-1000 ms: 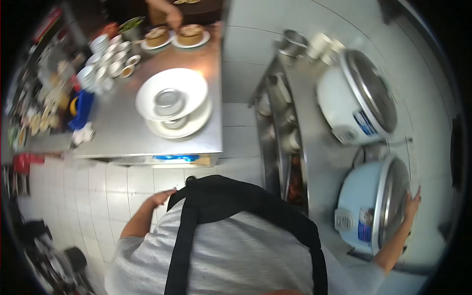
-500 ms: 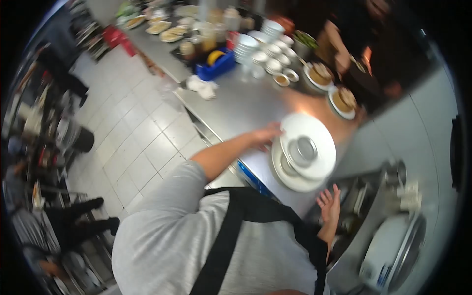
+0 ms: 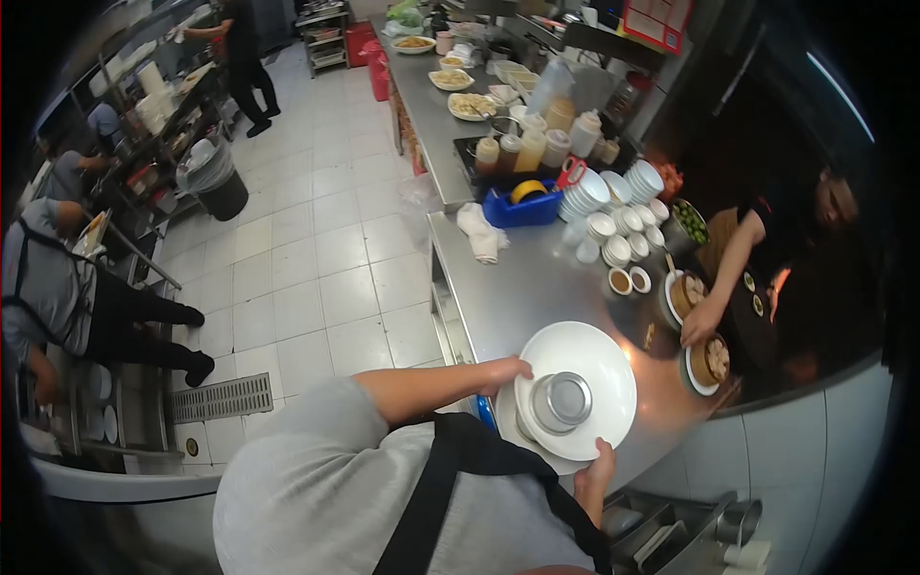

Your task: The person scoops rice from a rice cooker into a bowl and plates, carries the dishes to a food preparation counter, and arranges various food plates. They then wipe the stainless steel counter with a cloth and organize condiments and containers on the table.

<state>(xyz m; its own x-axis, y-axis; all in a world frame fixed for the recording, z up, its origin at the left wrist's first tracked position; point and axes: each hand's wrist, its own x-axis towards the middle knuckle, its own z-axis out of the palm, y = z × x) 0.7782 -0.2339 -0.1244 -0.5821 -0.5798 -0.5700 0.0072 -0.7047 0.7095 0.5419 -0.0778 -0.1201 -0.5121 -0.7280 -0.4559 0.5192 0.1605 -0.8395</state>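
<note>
My left hand (image 3: 504,375) grips the left rim of a round white plate (image 3: 596,359). On the opposite side, my right hand (image 3: 598,468) holds the near right rim, its thumb on top. A small silver metal cup (image 3: 565,400) sits on this plate, near its middle. Below it, part of a second white plate (image 3: 561,464) shows over the steel counter's near edge. What lies between the two plates is mostly hidden.
Across the steel counter (image 3: 537,278), a co-worker's hand (image 3: 704,321) reaches to plates with round brown baskets (image 3: 711,362). Stacked white bowls (image 3: 585,196), sauce dishes (image 3: 621,281), a blue tape dispenser (image 3: 522,206) and a white cloth (image 3: 481,233) stand behind. People work at the left.
My right hand, apart from the plates before, now holds the upper plate's rim. The camera view has turned. The co-worker's hand has come to the plates with baskets.
</note>
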